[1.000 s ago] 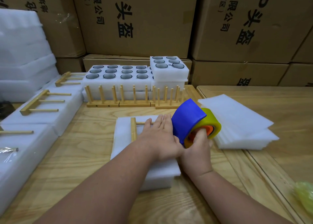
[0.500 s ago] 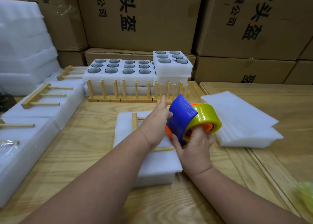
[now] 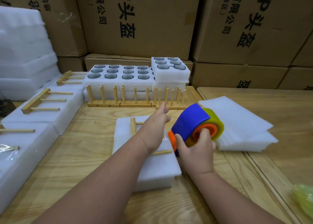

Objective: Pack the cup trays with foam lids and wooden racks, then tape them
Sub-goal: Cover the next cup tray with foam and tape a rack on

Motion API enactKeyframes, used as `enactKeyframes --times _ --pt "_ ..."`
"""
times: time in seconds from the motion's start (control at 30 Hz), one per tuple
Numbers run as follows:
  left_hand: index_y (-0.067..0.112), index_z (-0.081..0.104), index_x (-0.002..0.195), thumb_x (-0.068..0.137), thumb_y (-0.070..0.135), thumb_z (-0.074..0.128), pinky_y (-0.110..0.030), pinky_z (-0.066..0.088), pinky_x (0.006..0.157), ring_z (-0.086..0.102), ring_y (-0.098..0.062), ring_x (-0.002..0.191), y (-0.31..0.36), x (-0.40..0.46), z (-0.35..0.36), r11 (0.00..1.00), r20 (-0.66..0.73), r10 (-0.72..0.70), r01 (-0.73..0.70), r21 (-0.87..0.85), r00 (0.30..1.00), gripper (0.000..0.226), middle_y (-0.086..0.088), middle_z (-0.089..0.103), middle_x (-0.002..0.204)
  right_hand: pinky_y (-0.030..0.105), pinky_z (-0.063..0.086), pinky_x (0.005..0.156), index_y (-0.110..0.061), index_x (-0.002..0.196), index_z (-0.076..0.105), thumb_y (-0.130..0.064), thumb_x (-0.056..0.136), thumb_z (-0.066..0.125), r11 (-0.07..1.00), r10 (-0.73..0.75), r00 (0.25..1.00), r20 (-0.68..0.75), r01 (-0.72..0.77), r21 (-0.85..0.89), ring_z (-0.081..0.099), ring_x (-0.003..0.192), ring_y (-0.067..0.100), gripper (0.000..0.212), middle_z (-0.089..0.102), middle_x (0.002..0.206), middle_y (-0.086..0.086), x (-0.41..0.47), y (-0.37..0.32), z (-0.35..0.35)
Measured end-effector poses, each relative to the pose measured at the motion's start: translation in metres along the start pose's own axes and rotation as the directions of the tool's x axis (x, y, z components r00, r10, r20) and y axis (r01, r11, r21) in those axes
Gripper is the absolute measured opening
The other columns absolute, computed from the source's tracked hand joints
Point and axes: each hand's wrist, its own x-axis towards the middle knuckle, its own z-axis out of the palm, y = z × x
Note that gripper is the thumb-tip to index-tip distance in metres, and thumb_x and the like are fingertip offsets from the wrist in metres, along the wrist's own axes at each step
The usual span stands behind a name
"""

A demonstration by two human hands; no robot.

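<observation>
A covered foam cup tray [image 3: 155,173] lies in the middle of the table with a wooden rack [image 3: 133,127] flat on its foam lid. My left hand [image 3: 154,129] rests on the lid over the rack, fingers straight and pointing away from me. My right hand [image 3: 194,149] grips a blue and orange tape dispenser [image 3: 191,124] with a yellowish tape roll, at the tray's right edge. A short bit of clear tape shows on the lid beside the dispenser.
Open cup trays [image 3: 118,78] with glass cups stand at the back behind upright wooden racks [image 3: 135,97]. Packed trays with racks [image 3: 42,102] line the left side. Loose foam lids [image 3: 240,122] are stacked on the right. Cardboard boxes [image 3: 144,20] form the back wall.
My left hand has slid farther along the lid toward the back, its fingers now stretched out. The dispenser has tipped and dropped to the tray's right edge.
</observation>
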Motion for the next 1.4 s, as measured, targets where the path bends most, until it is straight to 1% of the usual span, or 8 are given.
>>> enactKeyframes --times 0.2,0.37,0.67,0.83,0.97,1.1,1.23,1.4 --pt "0.037 0.019 0.161 0.082 0.039 0.038 -0.025 0.024 0.099 0.037 -0.005 0.13 0.003 -0.007 0.001 0.999 0.015 0.038 -0.038 0.02 0.999 0.081 0.015 0.045 0.15 0.053 0.05 0.091 -0.024 0.093 0.048 -0.049 0.08 0.076 0.966 0.218 0.976 0.02 -0.219 0.139 0.057 0.101 0.035 0.04 0.06 0.092 -0.008 0.041 -0.027 -0.041" --pt "0.037 0.024 0.159 0.106 0.025 0.036 -0.029 0.022 0.102 0.039 -0.008 0.132 0.002 -0.008 -0.001 0.999 -0.018 0.034 -0.034 -0.033 0.999 0.056 0.018 0.053 0.14 0.057 0.045 0.093 -0.018 0.079 0.043 -0.04 0.085 0.064 0.975 0.222 0.937 0.271 -0.207 -0.085 0.05 0.073 0.028 0.032 0.046 0.072 0.001 0.085 -0.045 -0.065" --pt "0.033 0.032 0.158 0.101 0.032 0.06 -0.045 0.023 0.124 0.028 -0.02 0.152 0.002 -0.008 -0.002 0.99 -0.041 0.031 -0.036 -0.134 0.999 0.064 0.005 0.032 0.164 0.034 0.042 0.063 -0.015 0.085 0.058 -0.042 0.062 0.067 0.959 0.266 0.695 0.668 -0.262 -0.109 0.058 0.062 0.024 0.037 0.059 0.071 0.007 0.102 -0.078 -0.092" --pt "0.038 0.048 0.144 0.095 0.027 0.051 -0.014 0.036 0.092 0.044 -0.012 0.136 0.001 -0.009 -0.002 0.999 0.013 0.043 -0.043 0.01 0.999 0.05 0.017 0.057 0.135 0.034 0.047 0.074 -0.015 0.099 0.069 -0.031 0.07 0.073 0.597 0.414 0.541 0.732 -0.769 0.231 0.065 0.066 0.025 0.034 0.071 0.081 0.008 0.101 -0.066 -0.109" --pt "0.06 0.049 0.135 0.069 0.036 0.052 -0.023 0.047 0.08 0.057 0.003 0.109 -0.003 -0.014 0.003 0.969 0.125 0.027 -0.057 0.24 0.992 0.07 0.029 0.057 0.127 0.038 0.039 0.102 -0.025 0.099 0.071 -0.03 0.064 0.071 0.244 0.453 0.355 0.818 -0.932 0.268 0.067 0.095 0.031 0.036 0.074 0.101 0.004 0.093 -0.059 -0.115" --pt "0.059 0.058 0.126 0.066 0.04 0.051 -0.025 0.049 0.089 0.056 0.003 0.109 -0.002 -0.017 0.005 0.937 0.122 0.025 -0.066 0.344 0.992 0.063 0.035 0.058 0.126 0.037 0.034 0.098 -0.031 0.118 0.076 -0.04 0.066 0.067 0.228 0.422 0.353 0.835 -0.933 0.279 0.062 0.106 0.029 0.053 0.072 0.12 0.003 0.085 -0.059 -0.124" --pt "0.063 0.056 0.116 0.067 0.04 0.051 -0.022 0.046 0.078 0.055 0.008 0.082 0.001 -0.022 0.003 0.939 0.159 0.041 -0.093 0.332 0.986 0.054 0.035 0.057 0.126 0.038 0.036 0.092 -0.019 0.078 0.082 -0.054 0.072 0.06 0.233 0.379 0.307 0.873 -0.945 0.231 0.065 0.099 0.03 0.042 0.075 0.111 0.009 0.083 -0.056 -0.134" --pt "0.042 0.066 0.12 0.071 0.067 0.062 -0.029 0.05 0.091 0.061 0.009 0.101 0.002 -0.024 -0.003 0.944 0.31 0.123 -0.207 0.256 0.943 0.055 0.02 0.066 0.119 0.039 0.036 0.079 -0.016 0.11 0.079 -0.06 0.077 0.051 0.167 0.33 0.169 0.929 -0.979 0.118 0.072 0.084 0.029 0.062 0.072 0.121 0.007 0.075 -0.056 -0.136"
